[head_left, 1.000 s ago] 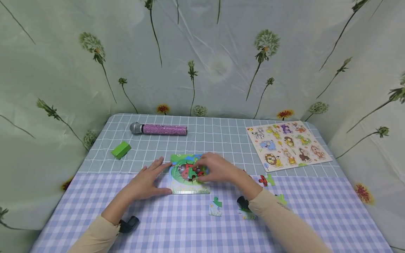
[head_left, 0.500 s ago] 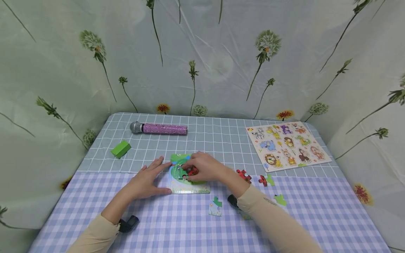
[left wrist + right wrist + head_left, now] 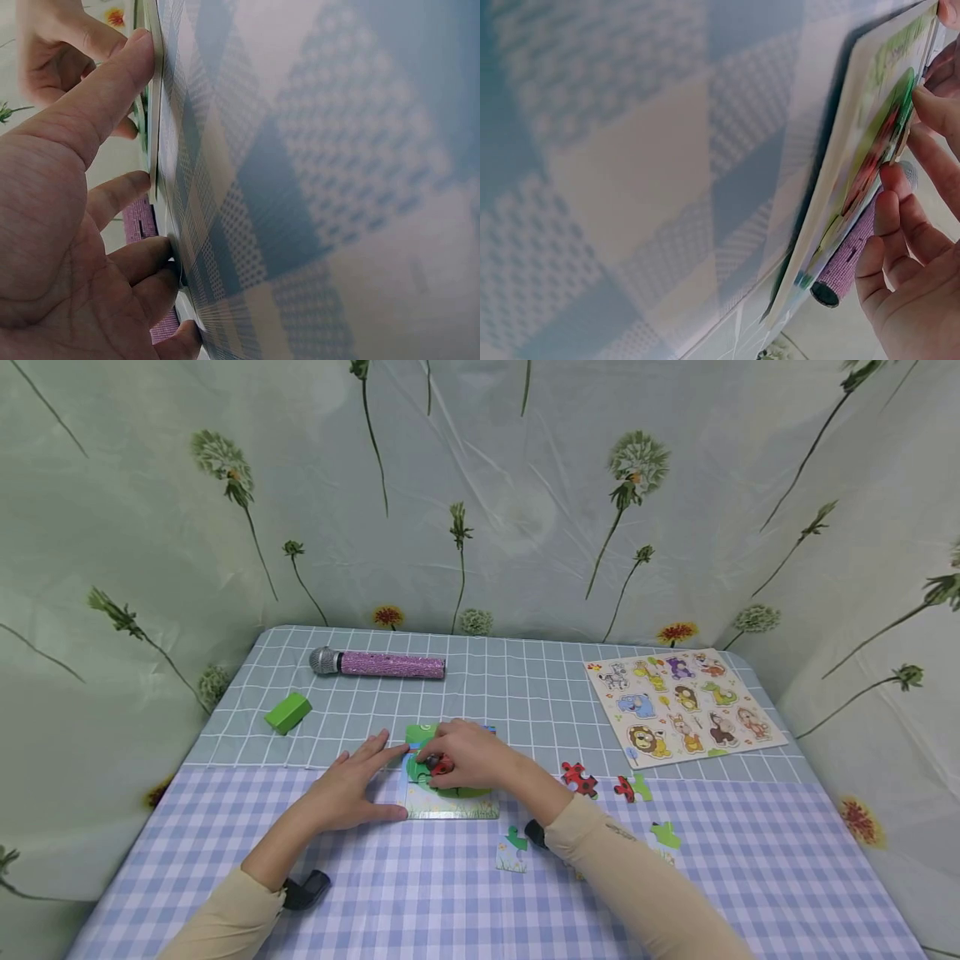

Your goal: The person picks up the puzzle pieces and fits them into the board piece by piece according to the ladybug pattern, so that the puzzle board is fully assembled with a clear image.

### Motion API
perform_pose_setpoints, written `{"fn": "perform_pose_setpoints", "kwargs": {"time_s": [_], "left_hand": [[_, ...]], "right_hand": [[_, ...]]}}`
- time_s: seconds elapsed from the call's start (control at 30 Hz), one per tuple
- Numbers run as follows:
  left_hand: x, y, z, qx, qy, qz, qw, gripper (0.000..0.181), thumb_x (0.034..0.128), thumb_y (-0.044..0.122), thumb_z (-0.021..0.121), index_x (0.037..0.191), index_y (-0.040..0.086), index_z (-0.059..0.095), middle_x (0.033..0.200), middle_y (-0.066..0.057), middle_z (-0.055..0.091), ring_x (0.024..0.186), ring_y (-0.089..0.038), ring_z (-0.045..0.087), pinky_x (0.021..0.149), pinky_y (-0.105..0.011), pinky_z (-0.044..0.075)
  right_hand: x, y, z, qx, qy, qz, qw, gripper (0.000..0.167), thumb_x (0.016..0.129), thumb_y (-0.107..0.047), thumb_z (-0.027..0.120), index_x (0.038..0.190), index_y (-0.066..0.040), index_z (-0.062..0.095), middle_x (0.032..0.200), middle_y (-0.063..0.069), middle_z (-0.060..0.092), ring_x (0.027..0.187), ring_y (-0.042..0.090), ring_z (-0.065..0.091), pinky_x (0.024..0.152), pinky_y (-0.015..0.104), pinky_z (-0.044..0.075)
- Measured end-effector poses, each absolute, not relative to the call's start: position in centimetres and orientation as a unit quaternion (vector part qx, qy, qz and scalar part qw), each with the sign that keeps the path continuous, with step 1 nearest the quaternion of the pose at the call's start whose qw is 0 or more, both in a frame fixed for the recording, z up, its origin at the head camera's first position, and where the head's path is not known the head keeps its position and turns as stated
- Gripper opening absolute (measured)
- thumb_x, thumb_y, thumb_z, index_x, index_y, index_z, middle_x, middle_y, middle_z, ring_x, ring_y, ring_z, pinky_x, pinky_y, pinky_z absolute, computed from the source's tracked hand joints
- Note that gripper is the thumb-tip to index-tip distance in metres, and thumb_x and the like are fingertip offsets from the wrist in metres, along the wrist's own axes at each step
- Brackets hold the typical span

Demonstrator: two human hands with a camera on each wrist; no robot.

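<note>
My left hand [image 3: 341, 789] lies at the left side of a small puzzle board [image 3: 450, 806], thumb and fingers spread, with fingertips at its edge. Over the board's left half my right hand [image 3: 468, 756] pinches a red-and-black ladybug puzzle piece [image 3: 440, 765] between thumb and fingers. The right hand hides much of the board's middle and right. In the right wrist view, the fingertips of the right hand [image 3: 915, 232] are close to the board's face [image 3: 870, 142]; the piece's exact seating cannot be told.
Loose puzzle pieces lie right of the board: a red one [image 3: 579, 779], a red-and-green one [image 3: 632, 788], a green one [image 3: 664, 835] and a pale one [image 3: 512, 853]. Behind stand a purple microphone [image 3: 390, 665], green block [image 3: 288, 713] and animal puzzle board [image 3: 684, 706].
My right hand has moved left across the board with the ladybug piece, uncovering the loose red piece at the right. The left hand has stayed at the board's edge.
</note>
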State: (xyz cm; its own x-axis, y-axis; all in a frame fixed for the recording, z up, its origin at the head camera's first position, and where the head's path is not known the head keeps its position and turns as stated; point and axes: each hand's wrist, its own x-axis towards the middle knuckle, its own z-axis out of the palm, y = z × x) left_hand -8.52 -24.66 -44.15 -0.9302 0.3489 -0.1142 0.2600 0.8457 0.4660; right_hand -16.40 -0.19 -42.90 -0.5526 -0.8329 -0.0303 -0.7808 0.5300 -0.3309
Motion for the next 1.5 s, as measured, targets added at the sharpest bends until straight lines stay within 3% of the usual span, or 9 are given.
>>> {"fn": "perform_pose_setpoints", "kwargs": {"time_s": [0.6,0.9,1.5], "left_hand": [[-8.44,-24.45,-43.84,0.16,0.956,0.224,0.1,0.098,0.0837,0.053,0.089,0.163,0.015,0.047,0.174,-0.028,0.029,0.16,-0.052,0.031,0.12,-0.082,0.027],[-8.38,-24.45,-43.89,0.157,0.956,0.224,0.103,0.098,0.0831,0.055,0.089,0.163,0.015,0.048,0.175,-0.027,0.029,0.16,-0.052,0.03,0.121,-0.082,0.026],[-8.41,-24.52,-44.01,0.16,0.956,0.227,0.096,0.098,0.0825,0.053,0.09,0.162,0.014,0.048,0.174,-0.028,0.03,0.16,-0.051,0.031,0.12,-0.082,0.027]], "right_hand": [[-16.38,-0.56,-42.89,-0.456,0.873,-0.137,0.102,0.034,0.098,-0.036,0.08,0.13,-0.024,0.079,0.122,0.0,0.071,0.098,0.016,0.057,0.086,0.03,0.047],[-16.53,-0.85,-43.17,-0.456,0.874,-0.132,0.104,0.033,0.098,-0.036,0.08,0.129,-0.024,0.079,0.122,-0.001,0.072,0.102,0.017,0.06,0.091,0.032,0.051],[-16.24,-0.65,-42.94,-0.468,0.87,-0.124,0.091,0.034,0.1,-0.037,0.078,0.131,-0.023,0.078,0.117,0.001,0.072,0.097,0.017,0.059,0.085,0.03,0.05]]}}
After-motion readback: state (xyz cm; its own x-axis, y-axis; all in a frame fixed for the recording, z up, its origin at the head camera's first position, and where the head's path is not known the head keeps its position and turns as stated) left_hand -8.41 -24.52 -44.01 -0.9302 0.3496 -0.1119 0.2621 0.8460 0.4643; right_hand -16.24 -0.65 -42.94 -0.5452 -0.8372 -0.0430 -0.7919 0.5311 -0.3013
